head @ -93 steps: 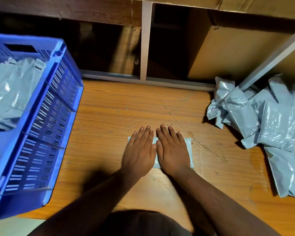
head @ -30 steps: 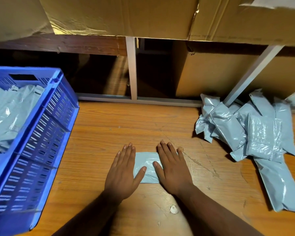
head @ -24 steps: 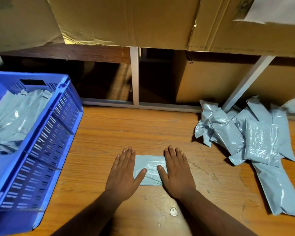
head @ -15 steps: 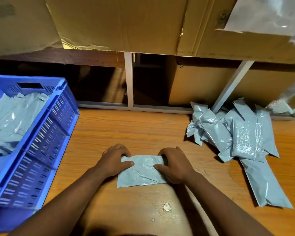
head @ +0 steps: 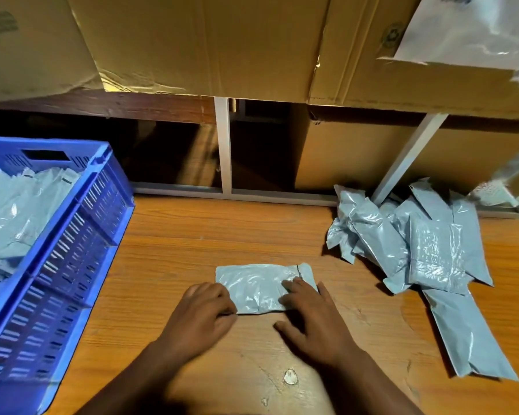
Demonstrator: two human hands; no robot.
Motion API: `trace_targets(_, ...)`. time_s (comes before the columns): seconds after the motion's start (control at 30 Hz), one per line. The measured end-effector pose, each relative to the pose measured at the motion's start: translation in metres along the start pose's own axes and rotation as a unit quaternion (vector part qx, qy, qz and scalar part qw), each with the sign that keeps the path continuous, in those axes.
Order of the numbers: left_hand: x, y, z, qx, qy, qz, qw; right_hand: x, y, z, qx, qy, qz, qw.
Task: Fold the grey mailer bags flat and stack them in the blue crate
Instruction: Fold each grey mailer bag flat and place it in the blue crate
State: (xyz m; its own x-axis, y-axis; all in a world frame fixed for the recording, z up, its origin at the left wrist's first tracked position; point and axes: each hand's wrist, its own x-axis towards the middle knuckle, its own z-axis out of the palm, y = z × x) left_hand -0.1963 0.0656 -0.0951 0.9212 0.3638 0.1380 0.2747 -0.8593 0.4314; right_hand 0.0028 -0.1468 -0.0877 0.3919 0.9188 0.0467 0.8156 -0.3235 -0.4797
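Fingers of your left hand [head: 200, 313] curl onto the folded grey plastic mailer bag's [head: 259, 287] near-left edge; right hand [head: 310, 313] presses flat, pinning it on the wooden tabletop [head: 192, 241], presumably for transfer to the blue slatted plastic crate [head: 81, 235].

Count: one blue crate [head: 72, 241]; one folded mailer bag [head: 258, 287] mid-table; loose pile [head: 417, 253], bag number unclear; crate's bags [head: 15, 214] overlap, uncountable; two hands.
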Motion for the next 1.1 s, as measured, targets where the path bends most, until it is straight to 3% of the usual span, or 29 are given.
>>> trace_targets(0.17, 0.007, 0.016, 0.013, -0.025, 0.076, -0.030, 0.996, 0.024, -0.004, 0.002, -0.021, 0.059, -0.010, 0.998)
trace_targets(0.4, 0.060, 0.020, 0.052, 0.081, -0.015, -0.081, 0.993, 0.080, -0.019, 0.055, -0.109, 0.002, 0.042, 0.993)
trace_targets(0.7, 0.058, 0.014, 0.069, 0.142, 0.000, -0.080, 0.987, 0.082, -0.014, 0.068, -0.133, -0.003, 0.052, 0.990)
trace_targets(1.1, 0.044, 0.008, 0.058, 0.120, -0.030, -0.121, 0.985, 0.067, -0.001, 0.051, -0.158, -0.010, 0.075, 0.984)
